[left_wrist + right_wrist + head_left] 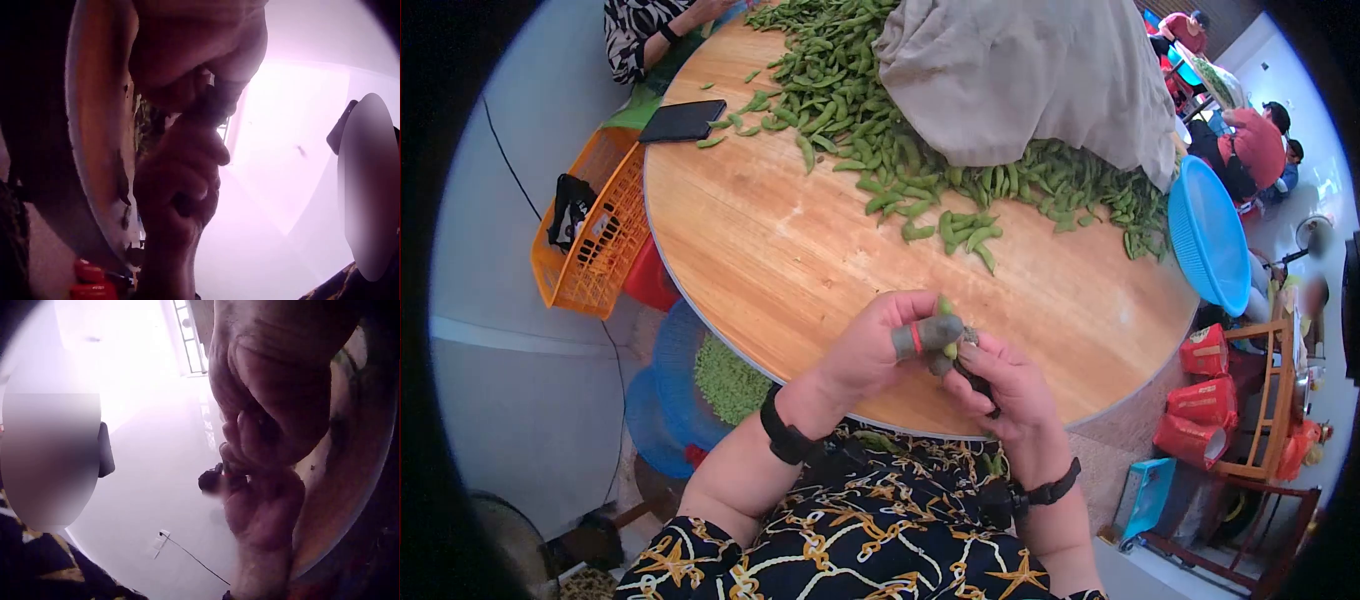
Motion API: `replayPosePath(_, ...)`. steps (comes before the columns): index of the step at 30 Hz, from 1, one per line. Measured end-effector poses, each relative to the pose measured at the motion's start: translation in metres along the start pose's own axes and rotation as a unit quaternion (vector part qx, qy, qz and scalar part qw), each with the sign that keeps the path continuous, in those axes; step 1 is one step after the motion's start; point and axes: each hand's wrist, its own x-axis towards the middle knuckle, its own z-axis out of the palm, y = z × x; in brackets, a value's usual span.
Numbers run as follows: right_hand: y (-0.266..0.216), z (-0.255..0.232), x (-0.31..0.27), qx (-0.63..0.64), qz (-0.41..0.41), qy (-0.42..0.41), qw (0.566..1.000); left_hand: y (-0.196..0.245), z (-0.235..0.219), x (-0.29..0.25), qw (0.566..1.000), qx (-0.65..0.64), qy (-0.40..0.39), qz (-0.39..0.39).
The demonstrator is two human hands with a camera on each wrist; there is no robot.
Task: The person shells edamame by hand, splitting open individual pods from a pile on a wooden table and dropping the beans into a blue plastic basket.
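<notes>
In the head view both hands meet over the near edge of the round wooden table (780,250). The left hand (875,345), with a grey-green cover and red band on a finger, pinches a green pod (948,308). Close against it, the right hand (1010,385) has its fingers curled round something dark, partly hidden in the palm. In the left wrist view the left hand (200,44) is above the right hand (178,178), both in shadow. The right wrist view shows the right hand (275,381) touching the left hand (265,503); the pod cannot be made out there.
A heap of green pods (840,90) lies at the table's far side, partly under a grey cloth (1030,80). A phone (683,121) rests at the left edge. Blue baskets (1212,235) stand at right and lower left, one holding shelled beans (728,382). Other people sit around.
</notes>
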Motion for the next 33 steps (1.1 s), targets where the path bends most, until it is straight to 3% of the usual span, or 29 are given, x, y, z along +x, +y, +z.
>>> replayPosePath(3, -0.002, 0.006, -0.001, 0.031, -0.007, 0.006, 0.999, 0.002, 0.011, 0.0, 0.997, -0.02, 0.074, 0.003)
replayPosePath(4, -0.004, 0.009, -0.001, -0.117, -0.036, 0.09, 0.988, 0.002, 0.013, 0.001, 0.997, -0.02, 0.075, 0.006)
replayPosePath(5, -0.004, 0.011, -0.001, -0.262, -0.063, 0.17, 0.948, 0.002, 0.016, 0.001, 0.989, 0.111, 0.093, 0.039)
replayPosePath(6, -0.001, 0.012, 0.0, -0.264, -0.061, 0.169, 0.948, 0.002, 0.017, 0.001, 0.962, 0.239, 0.11, 0.07)
replayPosePath(8, 0.006, 0.01, 0.003, -0.482, -0.199, 0.226, 0.823, -0.004, 0.013, 0.002, 0.954, 0.256, 0.133, 0.087)
replayPosePath(12, 0.002, 0.003, 0.004, -0.413, -0.173, 0.237, 0.862, -0.008, 0.008, 0.004, 0.947, 0.269, 0.139, 0.104)
replayPosePath(14, -0.006, -0.006, 0.001, -0.197, -0.065, 0.184, 0.961, -0.008, 0.007, 0.004, 0.959, 0.233, 0.126, 0.1)
replayPosePath(16, -0.008, -0.01, -0.002, -0.187, -0.053, 0.17, 0.966, -0.004, 0.008, 0.004, 0.969, 0.199, 0.111, 0.097)
replayPosePath(18, -0.008, -0.011, -0.002, -0.175, -0.039, 0.157, 0.971, 0.002, 0.012, 0.001, 0.99, 0.101, 0.097, 0.031)
replayPosePath(20, -0.01, -0.009, 0.002, -0.388, -0.142, 0.266, 0.871, -0.006, 0.012, 0.004, 0.972, 0.175, 0.14, 0.064)
replayPosePath(21, -0.01, -0.006, 0.003, -0.388, -0.141, 0.268, 0.871, -0.01, 0.013, 0.005, 0.947, 0.246, 0.183, 0.098)
replayPosePath(22, -0.009, 0.001, 0.004, -0.452, -0.201, 0.276, 0.824, -0.01, 0.014, 0.005, 0.948, 0.244, 0.182, 0.096)
replayPosePath(23, -0.009, 0.005, 0.005, -0.512, -0.259, 0.281, 0.769, -0.008, 0.016, 0.003, 0.918, 0.336, 0.17, 0.122)
replayPosePath(24, -0.008, 0.007, 0.007, -0.512, -0.26, 0.282, 0.769, -0.007, 0.018, 0.003, 0.88, 0.424, 0.156, 0.146)
replayPosePath(25, -0.007, 0.008, 0.008, -0.523, -0.262, 0.275, 0.763, -0.006, 0.019, 0.002, 0.881, 0.424, 0.154, 0.145)
replayPosePath(27, -0.006, 0.007, 0.008, -0.536, -0.26, 0.266, 0.758, -0.007, 0.02, 0.002, 0.802, 0.547, 0.138, 0.195)
replayPosePath(30, -0.002, 0.004, 0.008, -0.619, -0.251, 0.25, 0.701, -0.013, 0.017, 0.002, 0.77, 0.584, 0.134, 0.22)
replayPosePath(31, -0.002, 0.002, 0.008, -0.618, -0.249, 0.251, 0.702, -0.013, 0.017, 0.002, 0.771, 0.583, 0.133, 0.218)
replayPosePath(33, -0.003, -0.005, 0.008, -0.628, -0.272, 0.218, 0.696, -0.009, 0.017, 0.003, 0.824, 0.533, 0.1, 0.167)
